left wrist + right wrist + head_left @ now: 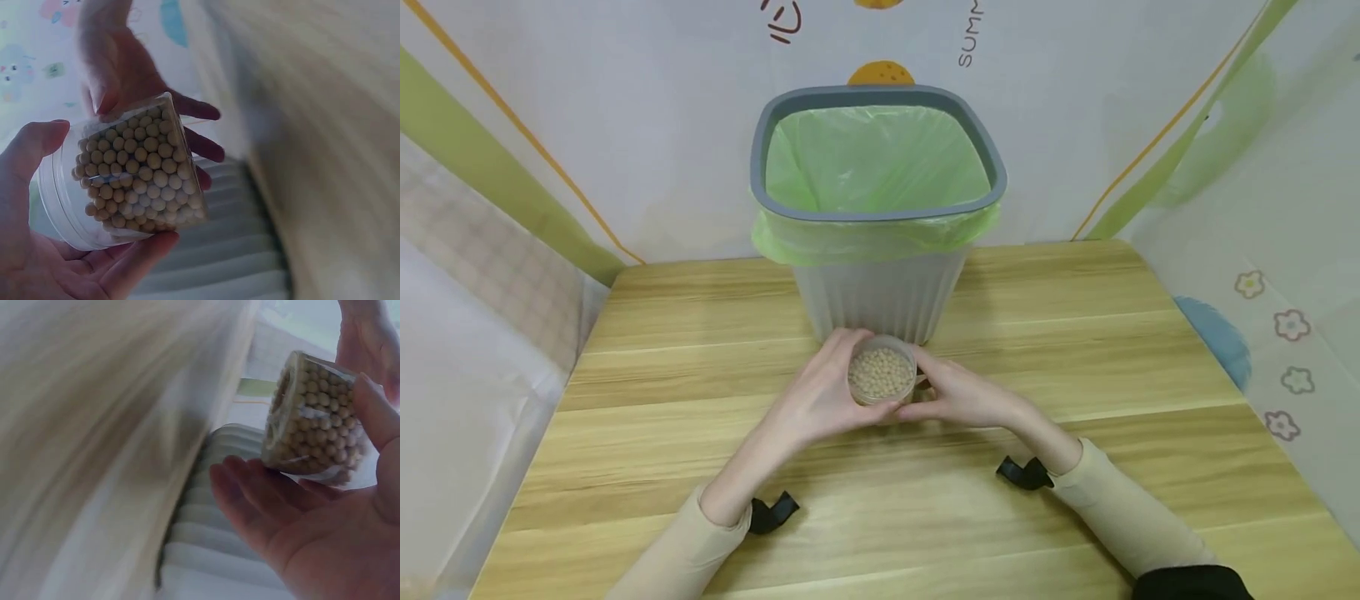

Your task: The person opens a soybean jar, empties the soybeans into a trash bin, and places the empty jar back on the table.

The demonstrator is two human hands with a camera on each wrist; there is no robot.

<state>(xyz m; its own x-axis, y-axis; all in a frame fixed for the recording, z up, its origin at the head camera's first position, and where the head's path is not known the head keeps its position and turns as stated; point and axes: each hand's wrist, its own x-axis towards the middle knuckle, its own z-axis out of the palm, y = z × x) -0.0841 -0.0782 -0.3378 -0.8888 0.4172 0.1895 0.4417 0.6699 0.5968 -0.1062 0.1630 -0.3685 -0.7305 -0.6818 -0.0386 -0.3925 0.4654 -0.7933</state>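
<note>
A clear plastic jar (882,372) of small round beige beads (137,169) is held between both hands, just in front of the bin. In the left wrist view its base stands off the tabletop. My left hand (822,392) grips the jar's upper part, thumb on the near side and fingers round the far side. From the other side my right hand (962,392) holds the jar lightly between thumb and forefinger; its other fingers (203,147) reach out past the jar. Whether a clear lid covers the top, I cannot tell.
A pale ribbed bin (880,292) with a grey rim and a green bag (880,158) stands at the table's back edge. Beneath the hands spreads the wood-grain table (685,367). Printed cloth (662,125) hangs behind and at the sides. Black straps (772,512) show at the wrists.
</note>
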